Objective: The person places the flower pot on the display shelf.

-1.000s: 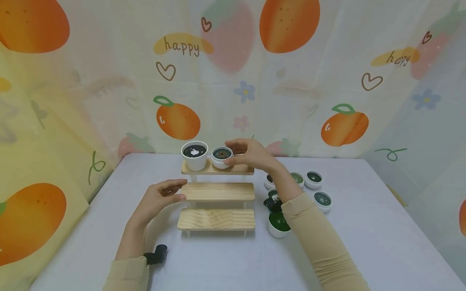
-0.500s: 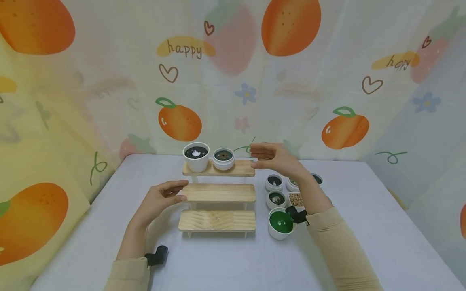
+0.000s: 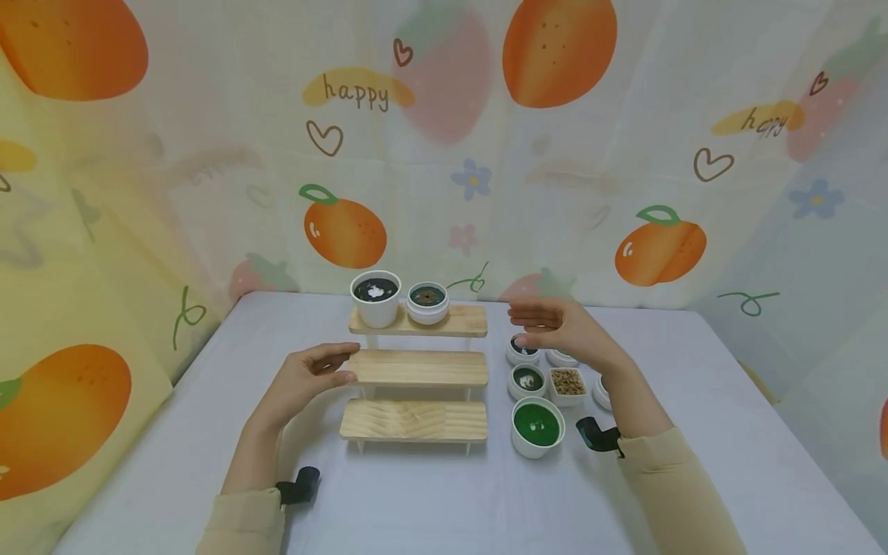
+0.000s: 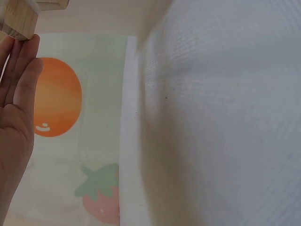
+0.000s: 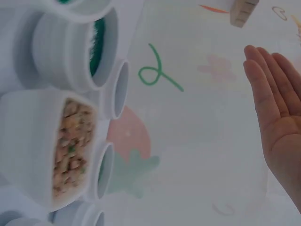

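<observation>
A three-step wooden stand (image 3: 417, 368) occupies the table's middle. On its top board sit a larger white cup with dark contents and a white patch (image 3: 376, 301) and a small white pot with a brown patch (image 3: 427, 304). My left hand (image 3: 298, 385) meets the left end of the middle board; its fairly straight fingertips are right at the wood (image 4: 21, 19) in the left wrist view. My right hand (image 3: 569, 333) hovers with extended fingers right of the stand, over small white pots, and holds nothing. In the right wrist view, its palm (image 5: 284, 136) and fingers are bare.
Right of the stand cluster several small white pots (image 3: 527, 381), partly hidden by the right arm. Among them are a square pot of brown gravel (image 3: 567, 385) and a white cup with green contents (image 3: 537, 428). A fruit-printed cloth (image 3: 444, 193) hangs behind the table.
My right hand has let go of the small pot on the top board and moved right and down toward the pots. The left hand has stayed at the stand.
</observation>
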